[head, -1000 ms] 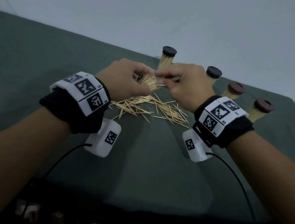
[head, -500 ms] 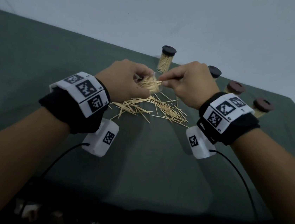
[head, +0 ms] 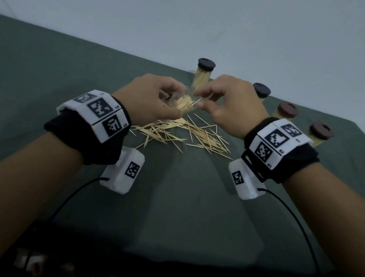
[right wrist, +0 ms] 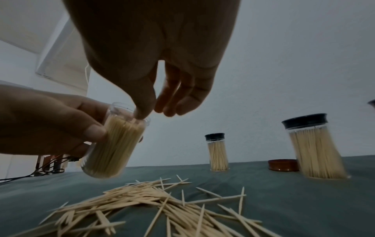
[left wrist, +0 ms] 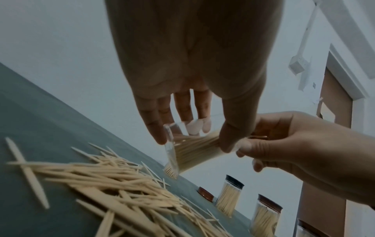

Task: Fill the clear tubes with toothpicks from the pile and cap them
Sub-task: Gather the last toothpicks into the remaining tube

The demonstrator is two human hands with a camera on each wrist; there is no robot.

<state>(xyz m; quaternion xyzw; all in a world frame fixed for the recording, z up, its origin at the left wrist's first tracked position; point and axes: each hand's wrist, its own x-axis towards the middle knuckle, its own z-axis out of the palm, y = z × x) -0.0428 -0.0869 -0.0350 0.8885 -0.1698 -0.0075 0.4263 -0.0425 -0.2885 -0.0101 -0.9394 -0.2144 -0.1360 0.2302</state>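
My left hand (head: 169,101) grips a clear uncapped tube (head: 183,105), nearly full of toothpicks and tilted, just above the loose toothpick pile (head: 182,135) on the green cloth. My right hand (head: 200,99) is at the tube's mouth, thumb and forefinger pinching a toothpick there. In the right wrist view the thumb tip touches the rim of the tube (right wrist: 113,144). The left wrist view shows my fingers and thumb around the tube (left wrist: 190,152), with the pile (left wrist: 101,184) below.
Several capped, filled tubes stand in a row behind: two black-capped (head: 203,74) (head: 260,91) and two brown-capped (head: 287,110) (head: 319,133). A loose brown cap (right wrist: 283,164) lies on the cloth between two tubes. The cloth-covered table (head: 48,66) ends at a wall.
My right hand has risen slightly over the tube mouth and its outer fingers have spread. The left hand keeps the tube in about the same place.
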